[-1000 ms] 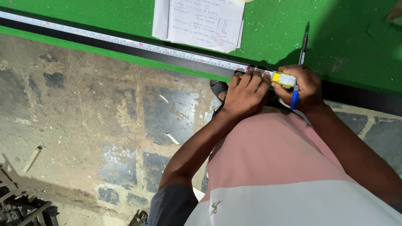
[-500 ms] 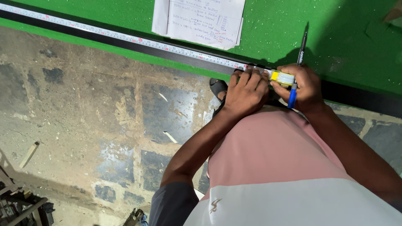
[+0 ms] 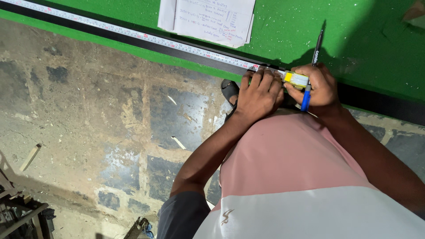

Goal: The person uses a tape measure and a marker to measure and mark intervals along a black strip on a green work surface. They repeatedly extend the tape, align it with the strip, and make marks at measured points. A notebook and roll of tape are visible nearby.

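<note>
**One tape, two hands at the surface edge**

One measuring tape blade (image 3: pixel 133 33) runs from ten o'clock along a single black strip (image 3: pixel 110 39) on the green surface (image 3: pixel 287 31). One stack of handwritten white sheets (image 3: pixel 208 20) lies at twelve o'clock. The left hand (image 3: pixel 259 95) presses flat on the blade, fingers spread, clasping nothing. Just beside it, the right hand (image 3: pixel 319 90) has its grip closed on the one yellow-and-white tape case (image 3: pixel 295 79) and one blue-capped pen (image 3: pixel 311 71). A wood scrap (image 3: pixel 30 157) lies on the floor (image 3: pixel 88 132) at eight o'clock.

left hand (image 3: pixel 259 95): flat, fingers pressing | right hand (image 3: pixel 319 88): curled, gripping
</note>
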